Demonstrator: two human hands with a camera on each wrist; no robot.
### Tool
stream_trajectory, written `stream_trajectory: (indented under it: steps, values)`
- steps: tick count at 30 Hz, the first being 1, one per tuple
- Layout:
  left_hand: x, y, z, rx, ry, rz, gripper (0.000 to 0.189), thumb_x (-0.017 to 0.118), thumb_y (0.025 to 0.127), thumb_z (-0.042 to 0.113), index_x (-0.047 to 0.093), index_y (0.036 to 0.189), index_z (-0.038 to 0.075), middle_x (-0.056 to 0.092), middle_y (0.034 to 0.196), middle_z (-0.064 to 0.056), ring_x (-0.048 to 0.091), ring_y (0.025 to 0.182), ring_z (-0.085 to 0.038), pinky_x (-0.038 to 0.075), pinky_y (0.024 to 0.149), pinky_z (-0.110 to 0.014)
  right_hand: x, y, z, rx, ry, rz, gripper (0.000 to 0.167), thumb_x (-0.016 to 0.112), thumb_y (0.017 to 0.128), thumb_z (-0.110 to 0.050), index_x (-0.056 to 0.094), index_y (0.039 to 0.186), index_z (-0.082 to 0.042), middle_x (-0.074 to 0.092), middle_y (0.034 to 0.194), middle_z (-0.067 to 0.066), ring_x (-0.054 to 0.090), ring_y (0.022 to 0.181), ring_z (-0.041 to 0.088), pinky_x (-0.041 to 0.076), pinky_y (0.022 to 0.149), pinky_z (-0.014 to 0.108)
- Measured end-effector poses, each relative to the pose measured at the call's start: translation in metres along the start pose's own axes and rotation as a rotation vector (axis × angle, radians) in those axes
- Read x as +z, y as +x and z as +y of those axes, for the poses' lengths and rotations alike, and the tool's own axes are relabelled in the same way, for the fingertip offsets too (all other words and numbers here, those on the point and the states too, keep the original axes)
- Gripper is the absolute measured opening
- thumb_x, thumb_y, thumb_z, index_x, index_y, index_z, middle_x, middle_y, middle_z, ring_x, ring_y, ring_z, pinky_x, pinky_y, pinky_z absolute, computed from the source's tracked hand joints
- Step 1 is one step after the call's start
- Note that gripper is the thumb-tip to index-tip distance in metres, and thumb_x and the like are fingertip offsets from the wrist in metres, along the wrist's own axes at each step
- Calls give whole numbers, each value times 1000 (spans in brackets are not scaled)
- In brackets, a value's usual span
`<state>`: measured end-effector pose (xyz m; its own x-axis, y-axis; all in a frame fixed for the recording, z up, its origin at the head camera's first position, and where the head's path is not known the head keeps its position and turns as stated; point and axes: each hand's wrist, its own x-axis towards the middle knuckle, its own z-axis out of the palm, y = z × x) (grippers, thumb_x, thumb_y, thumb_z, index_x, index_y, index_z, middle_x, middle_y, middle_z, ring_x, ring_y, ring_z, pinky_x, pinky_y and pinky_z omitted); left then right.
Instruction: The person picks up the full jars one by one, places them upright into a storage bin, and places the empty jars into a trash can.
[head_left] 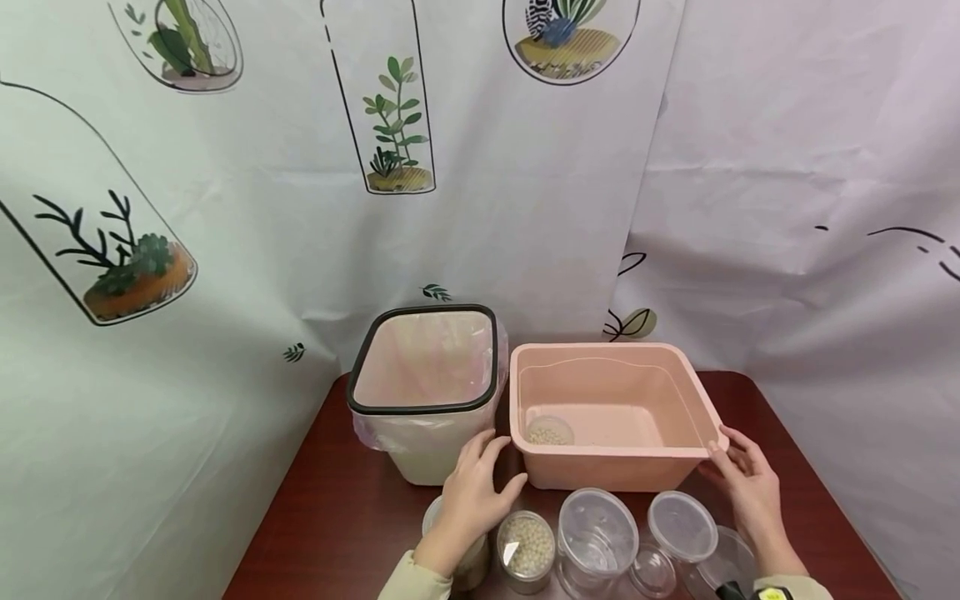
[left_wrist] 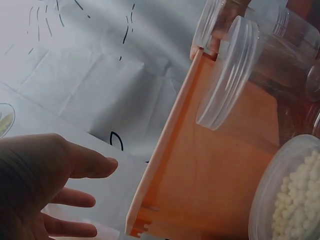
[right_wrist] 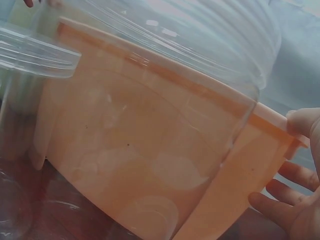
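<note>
A pink plastic basin (head_left: 607,471) stands on the table. My right hand (head_left: 750,492) holds its front right corner, thumb on the rim and the other fingers beneath it, as the right wrist view also shows. My left hand (head_left: 472,500) hovers by the front left corner, fingers spread and nothing in them; the left wrist view shows it apart from the basin wall (left_wrist: 210,175). Inside the basin, at the front left, lies a small heap of pale beads (head_left: 550,432), seemingly in a round clear holder. Below the left hand is a jar of pale beads (head_left: 527,546).
A bin (head_left: 427,462) with a dark rim and a plastic liner stands left of the basin. Along the front are clear lidded containers (head_left: 597,533) (head_left: 682,525) and a jar partly hidden under the left arm. A patterned white cloth (head_left: 525,233) hangs around the brown table (head_left: 315,508).
</note>
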<state>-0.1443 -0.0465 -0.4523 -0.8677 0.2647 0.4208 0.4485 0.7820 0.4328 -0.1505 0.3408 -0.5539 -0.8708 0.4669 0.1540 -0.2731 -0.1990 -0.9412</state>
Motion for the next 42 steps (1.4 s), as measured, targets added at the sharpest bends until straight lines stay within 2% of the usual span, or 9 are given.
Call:
stream_trajectory:
  steps: [3,6,8,14,23,26,32,36,42]
  values:
    - [0,-6,-3,23,13,27,46,72,79,34,60,118,13,52,124,-11,50,114,-27,51,59,-45,-8,5,11,-17,22,-17,49,67,84,-6,52,131,-10,63,99,-2,66,82,8,54,64,29]
    - [0,-13,-7,36,13,55,46,73,77,33,61,117,13,53,124,-11,50,114,-26,52,57,-42,2,-2,-4,28,8,4,49,65,86,-4,48,132,-6,63,97,-3,66,81,8,54,65,28]
    - [0,-17,-10,41,9,82,45,74,77,32,62,115,13,53,124,-10,51,113,-26,52,56,-39,2,-1,-3,25,13,1,50,66,85,-5,48,132,-6,63,98,-3,66,81,8,54,65,28]
    - [-1,-28,-19,63,18,168,44,76,73,32,63,112,14,54,123,-10,53,110,-25,52,54,-33,-18,15,28,26,20,40,56,72,81,-11,50,133,-9,62,104,2,67,82,11,54,65,31]
    - [-5,-43,-35,31,-3,232,48,79,71,35,64,111,14,56,122,-8,56,107,-25,53,61,-39,19,-14,-29,23,24,16,46,64,86,-2,50,129,-6,63,96,-4,66,78,6,54,64,28]
    - [-4,-48,-42,24,-25,254,51,80,70,36,64,112,13,56,122,-8,55,109,-24,53,66,-41,24,-17,-36,48,36,32,45,62,86,1,49,129,-4,63,95,-4,65,78,6,54,64,27]
    - [-2,-62,-53,12,-83,235,59,82,68,36,61,118,11,53,125,-9,52,112,-24,52,72,-43,24,-16,-36,50,8,42,46,63,86,0,49,130,-4,62,95,-4,65,79,5,54,64,26]
    - [-1,-71,-57,-11,-132,205,60,81,70,34,58,122,15,51,128,-11,49,116,-26,50,76,-47,24,-16,-35,40,9,38,46,63,86,-1,50,129,-4,62,96,-4,65,79,4,54,64,26]
    - [5,-82,-66,32,-155,194,59,83,68,32,59,120,21,48,132,-9,45,119,-26,48,81,-48,24,-17,-35,50,8,46,47,63,86,-1,48,130,-3,62,96,-5,64,81,3,54,64,25]
